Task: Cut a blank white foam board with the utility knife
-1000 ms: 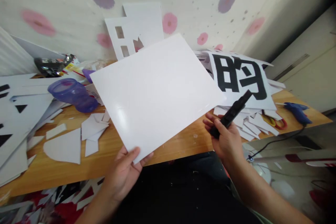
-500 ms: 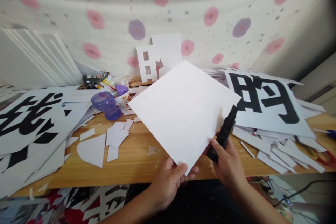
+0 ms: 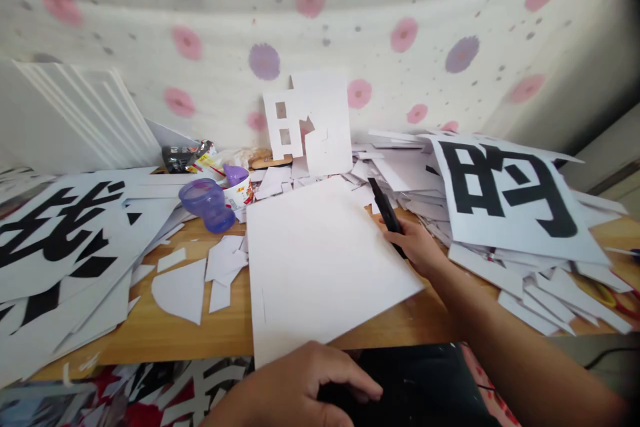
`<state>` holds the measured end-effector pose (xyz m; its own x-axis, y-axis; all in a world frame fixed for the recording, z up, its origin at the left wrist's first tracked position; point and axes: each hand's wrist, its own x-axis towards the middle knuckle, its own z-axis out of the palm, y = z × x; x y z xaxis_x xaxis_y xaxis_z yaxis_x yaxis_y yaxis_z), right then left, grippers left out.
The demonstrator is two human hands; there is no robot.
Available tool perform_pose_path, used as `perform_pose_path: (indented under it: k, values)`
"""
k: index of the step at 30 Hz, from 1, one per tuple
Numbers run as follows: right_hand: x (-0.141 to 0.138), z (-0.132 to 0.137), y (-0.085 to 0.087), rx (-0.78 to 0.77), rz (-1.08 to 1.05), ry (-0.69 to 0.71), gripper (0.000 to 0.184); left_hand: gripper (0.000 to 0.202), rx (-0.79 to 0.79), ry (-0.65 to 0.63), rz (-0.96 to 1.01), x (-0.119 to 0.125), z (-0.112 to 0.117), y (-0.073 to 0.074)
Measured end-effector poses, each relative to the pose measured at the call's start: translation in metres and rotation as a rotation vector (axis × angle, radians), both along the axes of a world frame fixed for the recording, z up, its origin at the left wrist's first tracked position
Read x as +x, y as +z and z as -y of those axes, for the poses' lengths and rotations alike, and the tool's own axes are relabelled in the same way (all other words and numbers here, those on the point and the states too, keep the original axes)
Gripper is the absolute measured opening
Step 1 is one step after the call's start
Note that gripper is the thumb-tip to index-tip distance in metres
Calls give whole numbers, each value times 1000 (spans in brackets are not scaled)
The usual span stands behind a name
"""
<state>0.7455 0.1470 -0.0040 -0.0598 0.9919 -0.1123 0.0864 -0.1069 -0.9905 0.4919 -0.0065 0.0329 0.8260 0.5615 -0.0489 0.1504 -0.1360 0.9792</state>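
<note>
While the white foam board sheet [image 3: 320, 260] is laid flat on the wooden table [image 3: 200, 327], its near edge is left hanging a bit over the table's front edge. A black utility knife [image 3: 385, 211] is gripped in the right hand [image 3: 415, 243], fingers wrapped tight round the handle, and it's held right at the sheet's far right edge with the tip pointed away toward the wall. The left hand [image 3: 305, 383] is kept low at the near edge of the sheet, fingers curled loosely downward with nothing seen in them; whether the sheet is actually touched can't be told.

Loads of clutter is scattered around: white offcuts [image 3: 195, 273] just left of the sheet, a purple plastic cup [image 3: 207, 203] tipped on its side behind those, and a big pile of cut board topped by a printed black character [image 3: 505, 187] on the right. A white cut-out with window holes [image 3: 307, 120] is propped against the flowered wall.
</note>
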Motion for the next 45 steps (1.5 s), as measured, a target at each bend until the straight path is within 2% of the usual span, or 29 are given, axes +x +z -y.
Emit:
perform_pose_path:
  k: [4, 6, 9, 12, 16, 20, 23, 28, 36, 45]
  values:
    - [3, -7, 3, 153, 290, -131, 25, 38, 150, 120, -81, -8, 4, 5]
    - [10, 3, 4, 175, 342, -141, 36, 36, 292, 192, -165, -4, 1, 3]
    - [28, 32, 3, 181, 392, -63, 63, 41, 569, 236, -348, 11, -12, -6]
    - [47, 72, 2, 225, 568, 40, 61, 51, 710, 222, -531, 33, -27, -19]
    - [59, 115, 7, 338, 793, 161, 50, 63, 732, 183, -629, 55, -37, -38]
    - [58, 131, 14, 346, 912, 260, 50, 64, 766, 212, -645, 59, -36, -51]
    - [53, 129, 17, 360, 987, 297, 49, 65, 793, 219, -635, 58, -35, -55]
    - [46, 122, 20, 383, 1105, 322, 50, 82, 830, 208, -642, 59, -34, -58]
    - [42, 121, 24, 350, 1245, 361, 54, 81, 836, 200, -691, 62, -34, -54]
    - [20, 119, 47, 313, 1585, 446, 60, 80, 802, 195, -728, 63, -34, -50]
